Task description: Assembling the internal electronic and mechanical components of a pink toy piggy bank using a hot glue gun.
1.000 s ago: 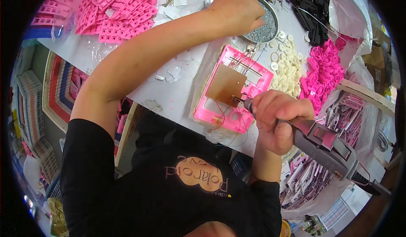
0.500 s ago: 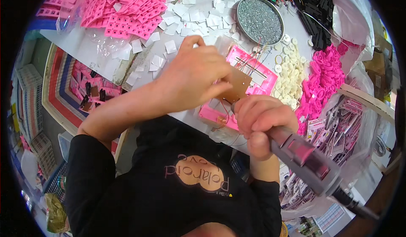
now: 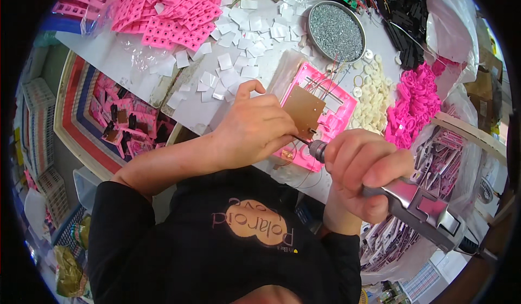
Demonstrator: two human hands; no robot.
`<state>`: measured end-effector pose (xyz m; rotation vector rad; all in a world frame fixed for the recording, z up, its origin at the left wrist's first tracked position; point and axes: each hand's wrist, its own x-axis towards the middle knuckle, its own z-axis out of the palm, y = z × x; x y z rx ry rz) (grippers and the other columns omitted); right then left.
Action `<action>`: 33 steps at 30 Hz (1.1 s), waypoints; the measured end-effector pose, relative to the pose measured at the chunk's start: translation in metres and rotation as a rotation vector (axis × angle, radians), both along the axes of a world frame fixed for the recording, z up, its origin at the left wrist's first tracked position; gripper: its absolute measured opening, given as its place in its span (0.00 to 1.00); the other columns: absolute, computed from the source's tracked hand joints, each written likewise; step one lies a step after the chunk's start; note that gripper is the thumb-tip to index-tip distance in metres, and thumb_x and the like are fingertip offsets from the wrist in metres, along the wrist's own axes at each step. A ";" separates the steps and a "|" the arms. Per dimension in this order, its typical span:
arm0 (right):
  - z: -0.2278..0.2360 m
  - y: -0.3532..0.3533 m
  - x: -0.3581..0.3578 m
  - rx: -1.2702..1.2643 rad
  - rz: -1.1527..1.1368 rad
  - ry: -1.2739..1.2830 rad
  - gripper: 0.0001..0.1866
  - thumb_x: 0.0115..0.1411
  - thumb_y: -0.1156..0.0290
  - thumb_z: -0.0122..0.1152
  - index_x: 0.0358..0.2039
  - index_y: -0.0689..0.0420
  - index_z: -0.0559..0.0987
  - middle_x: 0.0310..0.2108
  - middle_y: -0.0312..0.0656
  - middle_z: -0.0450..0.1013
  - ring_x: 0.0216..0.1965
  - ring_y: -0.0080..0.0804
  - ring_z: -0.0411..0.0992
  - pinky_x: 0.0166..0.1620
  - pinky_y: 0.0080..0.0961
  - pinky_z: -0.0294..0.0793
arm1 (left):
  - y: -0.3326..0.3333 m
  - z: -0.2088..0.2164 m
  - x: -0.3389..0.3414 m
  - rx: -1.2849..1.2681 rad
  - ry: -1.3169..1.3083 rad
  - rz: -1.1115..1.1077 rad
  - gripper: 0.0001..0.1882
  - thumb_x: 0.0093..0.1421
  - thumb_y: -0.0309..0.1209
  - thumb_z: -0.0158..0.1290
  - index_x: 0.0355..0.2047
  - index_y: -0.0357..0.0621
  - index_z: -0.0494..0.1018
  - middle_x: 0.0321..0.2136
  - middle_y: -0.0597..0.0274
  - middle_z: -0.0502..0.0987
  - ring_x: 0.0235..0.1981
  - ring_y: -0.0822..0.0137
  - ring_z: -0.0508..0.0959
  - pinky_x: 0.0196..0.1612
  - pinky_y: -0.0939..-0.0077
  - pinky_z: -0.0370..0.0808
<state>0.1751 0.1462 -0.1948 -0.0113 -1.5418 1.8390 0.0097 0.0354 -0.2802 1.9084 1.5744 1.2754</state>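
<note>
Left fingers [image 3: 281,142] have reached the screwdriver bit [image 3: 302,139].

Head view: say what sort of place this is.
Likely an assembly workshop: the right hand holds a grey power screwdriver at a pink plastic housing, near a round metal dish of silvery bits and a heap of magenta plastic parts.

Flat brown board [image 3: 304,109] in open pink plastic case [image 3: 337,120], on white tabletop [image 3: 198,120]. Grey electric screwdriver [image 3: 420,202] front right, tip over case. Behind: round metal dish [image 3: 322,52]. Right: round cream plastic pieces [image 3: 374,100], then magenta plastic pieces [image 3: 415,109]. Left of dish: white paper squares [image 3: 249,46], then pink keypad sheets [image 3: 173,11].
</note>
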 end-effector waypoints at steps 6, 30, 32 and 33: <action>-0.001 -0.002 -0.010 0.002 -0.072 -0.007 0.14 0.63 0.60 0.66 0.36 0.56 0.72 0.18 0.35 0.69 0.18 0.30 0.67 0.27 0.30 0.70 | 0.003 -0.002 -0.001 0.084 0.062 0.107 0.12 0.47 0.29 0.68 0.32 0.50 0.78 0.32 0.72 0.79 0.34 0.69 0.76 0.50 0.59 0.59; -0.036 0.031 -0.045 -0.026 -0.162 -0.109 0.14 0.58 0.73 0.65 0.39 0.61 0.68 0.22 0.38 0.70 0.21 0.22 0.67 0.27 0.21 0.69 | 0.005 0.001 0.010 0.024 0.334 -0.238 0.09 0.45 0.35 0.62 0.28 0.50 0.78 0.37 0.65 0.73 0.42 0.64 0.72 0.55 0.55 0.62; -0.029 0.048 -0.036 0.025 -0.128 -0.040 0.23 0.57 0.74 0.67 0.48 0.64 0.67 0.31 0.44 0.74 0.29 0.26 0.72 0.35 0.25 0.73 | 0.014 0.008 0.006 -0.006 0.333 -0.373 0.10 0.43 0.34 0.62 0.28 0.49 0.77 0.38 0.63 0.73 0.42 0.62 0.72 0.56 0.54 0.62; -0.024 0.055 -0.033 0.049 -0.109 -0.005 0.27 0.56 0.74 0.68 0.53 0.65 0.67 0.36 0.47 0.76 0.33 0.28 0.74 0.39 0.27 0.76 | 0.016 0.011 0.001 -0.025 0.280 -0.409 0.10 0.42 0.33 0.62 0.26 0.48 0.76 0.39 0.62 0.73 0.43 0.60 0.72 0.55 0.53 0.61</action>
